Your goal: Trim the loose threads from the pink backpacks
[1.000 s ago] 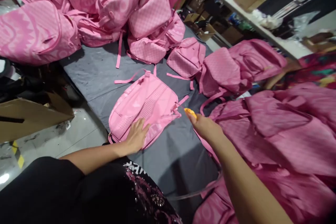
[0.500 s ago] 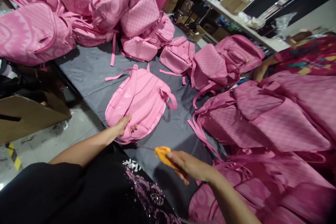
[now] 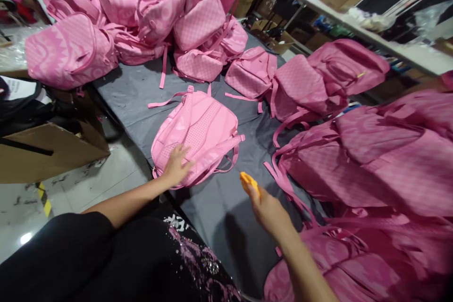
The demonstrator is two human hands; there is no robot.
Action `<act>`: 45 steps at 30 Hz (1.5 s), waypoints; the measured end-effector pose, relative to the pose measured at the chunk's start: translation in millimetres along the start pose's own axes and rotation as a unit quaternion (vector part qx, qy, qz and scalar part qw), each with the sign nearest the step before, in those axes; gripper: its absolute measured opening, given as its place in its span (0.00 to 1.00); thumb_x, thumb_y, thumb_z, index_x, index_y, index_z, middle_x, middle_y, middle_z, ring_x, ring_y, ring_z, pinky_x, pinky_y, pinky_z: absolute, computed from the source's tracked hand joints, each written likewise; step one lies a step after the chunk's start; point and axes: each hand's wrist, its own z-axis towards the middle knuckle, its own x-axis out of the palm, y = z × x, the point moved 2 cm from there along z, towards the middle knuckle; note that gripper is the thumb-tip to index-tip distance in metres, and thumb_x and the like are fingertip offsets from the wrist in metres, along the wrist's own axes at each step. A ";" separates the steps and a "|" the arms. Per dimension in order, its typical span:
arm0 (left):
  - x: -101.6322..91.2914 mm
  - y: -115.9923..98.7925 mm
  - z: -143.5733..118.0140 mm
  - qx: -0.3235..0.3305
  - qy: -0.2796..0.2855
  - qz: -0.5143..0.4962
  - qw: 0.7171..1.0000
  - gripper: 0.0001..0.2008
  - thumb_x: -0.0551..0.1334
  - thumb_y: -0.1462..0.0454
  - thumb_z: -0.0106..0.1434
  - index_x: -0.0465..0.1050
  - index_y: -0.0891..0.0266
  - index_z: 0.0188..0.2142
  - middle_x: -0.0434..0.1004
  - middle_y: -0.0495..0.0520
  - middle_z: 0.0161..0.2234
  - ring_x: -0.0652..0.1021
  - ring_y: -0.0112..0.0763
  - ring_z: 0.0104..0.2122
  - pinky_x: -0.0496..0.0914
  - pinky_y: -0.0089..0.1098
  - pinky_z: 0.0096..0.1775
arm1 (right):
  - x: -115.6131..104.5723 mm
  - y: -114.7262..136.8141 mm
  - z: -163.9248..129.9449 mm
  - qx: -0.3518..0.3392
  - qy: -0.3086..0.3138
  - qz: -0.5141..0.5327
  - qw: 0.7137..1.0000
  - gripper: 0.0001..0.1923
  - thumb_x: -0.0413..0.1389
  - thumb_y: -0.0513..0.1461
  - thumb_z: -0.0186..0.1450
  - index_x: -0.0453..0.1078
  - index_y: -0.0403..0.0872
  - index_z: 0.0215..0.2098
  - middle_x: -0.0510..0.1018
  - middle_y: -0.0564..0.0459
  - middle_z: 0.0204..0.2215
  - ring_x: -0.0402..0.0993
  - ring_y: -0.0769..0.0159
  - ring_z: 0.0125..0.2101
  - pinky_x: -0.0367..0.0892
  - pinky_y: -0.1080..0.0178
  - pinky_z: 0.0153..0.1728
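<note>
Pink backpack point(image 3: 198, 137): lies back panel up on the grey table point(image 3: 134, 99), straps loose at its right edge.
Left hand point(image 3: 176, 166): fingers spread flat, pressing on the backpack's near corner.
Right hand point(image 3: 269, 210): closed around an orange tool point(image 3: 249, 182), held above the table just right of the backpack, not touching it.
Surroundings: heaps of pink backpacks point(image 3: 148, 9) at the far end and along the right point(image 3: 371, 165); a cardboard box point(image 3: 49, 151) stands on the floor at left.
</note>
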 end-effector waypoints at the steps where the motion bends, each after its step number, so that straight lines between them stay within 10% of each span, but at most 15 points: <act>1: -16.5 1.3 7.5 -0.020 -0.045 -0.014 0.999 0.22 0.66 0.61 0.61 0.69 0.57 0.55 0.62 0.59 0.61 0.56 0.46 0.66 0.56 0.43 0.65 | 14.3 1.5 -12.2 0.004 0.028 -0.007 1.000 0.29 0.35 0.55 0.73 0.69 0.48 0.52 0.81 0.41 0.36 0.80 0.53 0.40 0.67 0.61 0.35; 7: -84.3 13.5 64.6 -0.238 -0.094 -0.164 0.953 0.09 0.54 0.61 0.71 0.67 0.66 0.44 0.71 0.54 0.34 0.76 0.29 0.36 0.74 0.29 0.37 | 112.3 41.2 -58.6 0.033 0.087 -0.020 0.995 0.24 0.36 0.50 0.75 0.66 0.46 0.51 0.82 0.42 0.36 0.81 0.52 0.39 0.68 0.60 0.33; 14: -84.3 19.0 86.7 -0.345 0.023 -0.327 0.879 0.13 0.55 0.59 0.70 0.66 0.65 0.32 0.68 0.49 0.23 0.70 0.22 0.18 0.63 0.21 0.17 | 165.4 89.1 -18.7 0.065 0.040 -0.018 0.997 0.22 0.37 0.48 0.75 0.63 0.42 0.51 0.81 0.38 0.36 0.81 0.52 0.38 0.70 0.58 0.36; 20: -60.0 39.0 95.9 -0.368 0.103 -0.389 0.839 0.17 0.57 0.52 0.68 0.68 0.65 0.37 0.70 0.48 0.19 0.69 0.26 0.13 0.69 0.28 0.19 | 171.8 98.5 -5.7 0.085 0.035 0.002 0.996 0.22 0.37 0.48 0.75 0.63 0.42 0.51 0.81 0.38 0.37 0.81 0.52 0.39 0.70 0.58 0.37; 29: -73.5 49.8 101.1 -0.353 0.206 -0.434 0.802 0.31 0.49 0.47 0.70 0.66 0.72 0.56 0.82 0.62 0.33 0.83 0.42 0.37 0.75 0.42 0.48 | 164.1 102.8 -0.1 0.115 0.017 0.043 0.992 0.23 0.35 0.49 0.75 0.63 0.45 0.53 0.81 0.42 0.36 0.80 0.54 0.39 0.67 0.61 0.36; 45: -62.6 45.0 109.0 -0.288 0.205 -0.446 0.822 0.28 0.62 0.54 0.64 0.68 0.71 0.57 0.82 0.64 0.41 0.81 0.47 0.44 0.70 0.49 0.56 | 166.0 84.6 -15.5 0.145 0.015 0.089 0.985 0.28 0.33 0.49 0.74 0.64 0.44 0.58 0.81 0.42 0.36 0.79 0.55 0.39 0.66 0.62 0.36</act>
